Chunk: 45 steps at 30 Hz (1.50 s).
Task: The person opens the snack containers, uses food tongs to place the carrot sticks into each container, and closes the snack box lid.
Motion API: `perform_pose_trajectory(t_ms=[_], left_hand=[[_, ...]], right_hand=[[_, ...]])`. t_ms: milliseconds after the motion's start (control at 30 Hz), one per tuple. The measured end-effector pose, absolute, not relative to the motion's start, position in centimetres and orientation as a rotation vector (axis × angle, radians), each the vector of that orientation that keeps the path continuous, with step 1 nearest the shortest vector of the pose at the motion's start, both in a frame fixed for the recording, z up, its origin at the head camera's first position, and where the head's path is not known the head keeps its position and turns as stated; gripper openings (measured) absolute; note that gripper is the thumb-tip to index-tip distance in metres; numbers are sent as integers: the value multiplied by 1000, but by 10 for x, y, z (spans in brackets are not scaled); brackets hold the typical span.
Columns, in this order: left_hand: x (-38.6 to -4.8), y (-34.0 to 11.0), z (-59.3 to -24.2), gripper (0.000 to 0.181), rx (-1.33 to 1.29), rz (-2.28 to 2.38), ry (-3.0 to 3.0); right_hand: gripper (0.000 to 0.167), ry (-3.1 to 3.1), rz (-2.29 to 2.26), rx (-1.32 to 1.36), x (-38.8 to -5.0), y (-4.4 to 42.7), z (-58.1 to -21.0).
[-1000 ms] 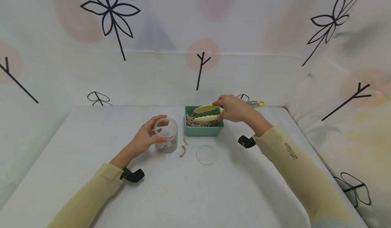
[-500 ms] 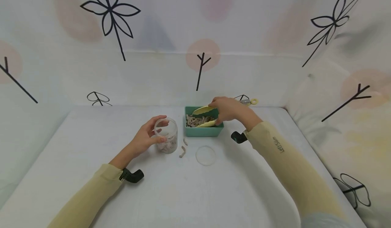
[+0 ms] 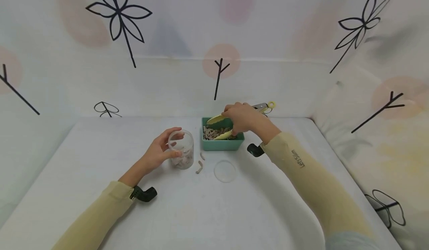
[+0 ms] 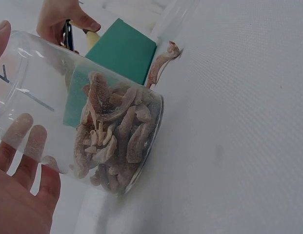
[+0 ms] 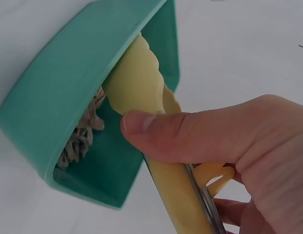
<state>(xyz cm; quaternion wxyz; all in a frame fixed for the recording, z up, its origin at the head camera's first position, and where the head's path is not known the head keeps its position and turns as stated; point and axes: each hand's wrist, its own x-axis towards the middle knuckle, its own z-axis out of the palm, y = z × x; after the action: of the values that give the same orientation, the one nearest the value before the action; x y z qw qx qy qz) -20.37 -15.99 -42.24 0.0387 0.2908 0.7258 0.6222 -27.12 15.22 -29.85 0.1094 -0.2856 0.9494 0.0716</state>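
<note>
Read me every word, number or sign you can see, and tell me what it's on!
"LetsSlim": small dark letters on the pale yellow fabric right sleeve; last letters blurry, so not certain.
No readable text on the clear, cylindrical, plastic-looking jar, the green, rectangular, plastic-looking box or the yellow-and-silver metal tongs.

We count one left hand, one right hand, one jar, one tub, one pair of tongs, one clear lid and two loose strips (those inside containers we cannot number).
</note>
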Motion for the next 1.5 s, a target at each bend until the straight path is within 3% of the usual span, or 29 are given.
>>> perform_pose_trajectory(t_ms=[467, 800, 1033, 1500], left_hand=[[-202, -162, -426, 73, 875, 1931, 2223], [-202, -160, -429, 72, 873, 1928, 2214], [-203, -157, -429, 71, 882, 1922, 2207], [-203, -159, -424, 73, 867, 1932, 2198]], right_hand=[[46, 2779, 233, -940, -269, 135, -301], [67, 2740, 110, -717, -270, 152, -304], [64, 2646, -15, -608, -277, 155, -305], [69, 2701, -138, -697, -280, 169, -326]])
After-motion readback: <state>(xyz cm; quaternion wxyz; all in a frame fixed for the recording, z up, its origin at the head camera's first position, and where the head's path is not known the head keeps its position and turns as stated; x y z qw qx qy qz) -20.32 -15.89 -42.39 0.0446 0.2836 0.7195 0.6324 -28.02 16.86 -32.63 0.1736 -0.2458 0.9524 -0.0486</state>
